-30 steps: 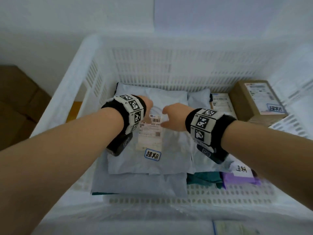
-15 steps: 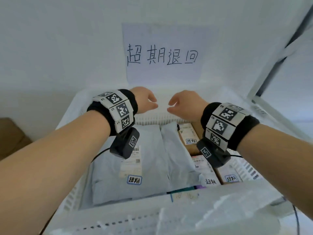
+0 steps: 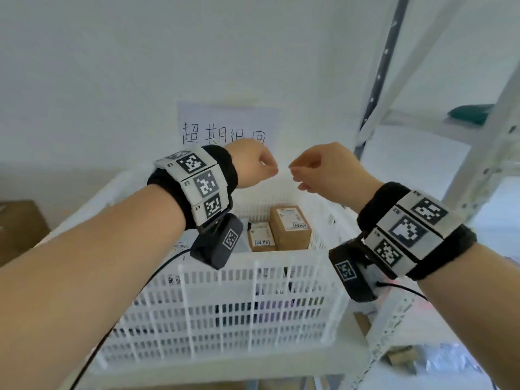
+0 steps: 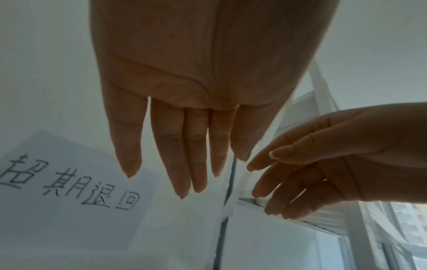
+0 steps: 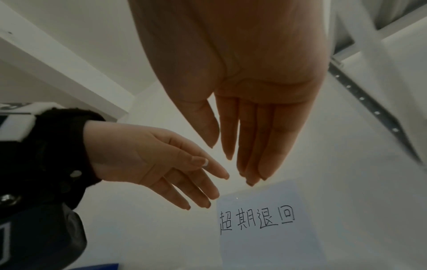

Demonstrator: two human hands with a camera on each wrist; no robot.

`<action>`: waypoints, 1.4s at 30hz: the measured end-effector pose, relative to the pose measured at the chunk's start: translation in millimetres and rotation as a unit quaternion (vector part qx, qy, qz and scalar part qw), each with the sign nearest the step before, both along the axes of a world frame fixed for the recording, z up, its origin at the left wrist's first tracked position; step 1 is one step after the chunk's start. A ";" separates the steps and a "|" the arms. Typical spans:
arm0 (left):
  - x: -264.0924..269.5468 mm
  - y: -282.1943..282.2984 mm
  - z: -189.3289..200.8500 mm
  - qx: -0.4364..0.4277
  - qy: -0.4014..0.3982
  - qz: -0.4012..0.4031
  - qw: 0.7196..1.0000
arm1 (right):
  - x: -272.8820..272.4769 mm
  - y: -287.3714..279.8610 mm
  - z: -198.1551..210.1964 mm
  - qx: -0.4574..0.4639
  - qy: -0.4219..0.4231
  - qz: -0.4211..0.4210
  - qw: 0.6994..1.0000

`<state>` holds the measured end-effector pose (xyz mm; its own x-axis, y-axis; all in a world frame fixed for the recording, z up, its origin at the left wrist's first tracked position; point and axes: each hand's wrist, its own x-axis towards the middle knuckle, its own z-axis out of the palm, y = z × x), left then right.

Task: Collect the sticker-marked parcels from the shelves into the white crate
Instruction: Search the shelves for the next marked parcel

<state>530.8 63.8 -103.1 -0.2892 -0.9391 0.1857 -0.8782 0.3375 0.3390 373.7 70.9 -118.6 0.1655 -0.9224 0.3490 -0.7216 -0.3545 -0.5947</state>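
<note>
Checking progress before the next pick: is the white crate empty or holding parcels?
Holding parcels: the white crate contains two brown boxes; darker items show through its slats.

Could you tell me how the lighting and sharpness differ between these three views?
Head view: evenly bright, the white crate soft with blur and shelf posts bowed by the wide lens. Left wrist view: the left hand is backlit, dim against the pale wall. Right wrist view: the right hand likewise shadowed, yet the handwritten sign reads clearly.
</note>
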 end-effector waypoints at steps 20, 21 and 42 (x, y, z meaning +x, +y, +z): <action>-153.7 194.5 -128.8 0.138 -0.034 -0.216 0.966 | -141.1 269.0 -108.2 0.145 0.010 -0.211 0.967; -162.2 202.8 -136.0 0.150 -0.034 -0.224 0.962 | -150.3 282.0 -113.9 0.155 0.005 -0.228 0.961; -463.3 260.8 -195.9 0.187 -0.084 -0.252 0.946 | -464.4 365.1 -200.5 0.202 -0.103 -0.323 0.919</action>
<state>67.5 324.6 -299.0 -0.7135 -0.6648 -0.2211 -0.6899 0.6117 0.3873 -90.7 436.1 -319.1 -0.4925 -0.8665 -0.0813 -0.5614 0.3877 -0.7311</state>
